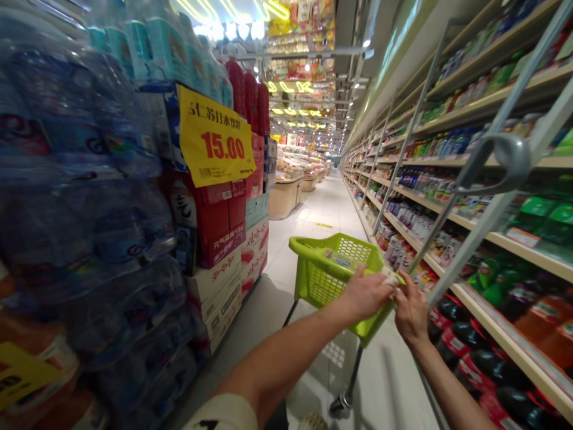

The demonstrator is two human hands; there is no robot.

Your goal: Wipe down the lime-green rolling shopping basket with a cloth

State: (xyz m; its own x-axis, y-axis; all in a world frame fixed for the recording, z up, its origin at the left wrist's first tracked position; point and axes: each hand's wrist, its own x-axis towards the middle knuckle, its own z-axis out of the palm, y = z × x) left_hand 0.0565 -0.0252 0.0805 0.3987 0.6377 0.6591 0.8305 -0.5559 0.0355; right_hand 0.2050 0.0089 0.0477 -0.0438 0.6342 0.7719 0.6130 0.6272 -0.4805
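Note:
A green plastic shopping cart basket (322,286) with perforated walls stands in front of me on thin metal legs with wheels. My left hand (367,294) reaches across to its right rim, fingers bent around a small pale, crumpled thing (391,277). From the other side my right hand (410,307) pinches at the same pale thing, its thumb and fingers close together. What this thing is cannot be made out. Inside the basket lies a clear plastic-wrapped package (342,260), partly hidden by the rim and my left hand.
Shrink-wrapped bottles (89,197) are stacked high on the left, with cartons (219,292) and a yellow price sign (217,137) beside them. Long drink shelves (505,239) line the right, with a grey metal rail and hook (496,164) jutting forward. The aisle floor (329,200) runs ahead.

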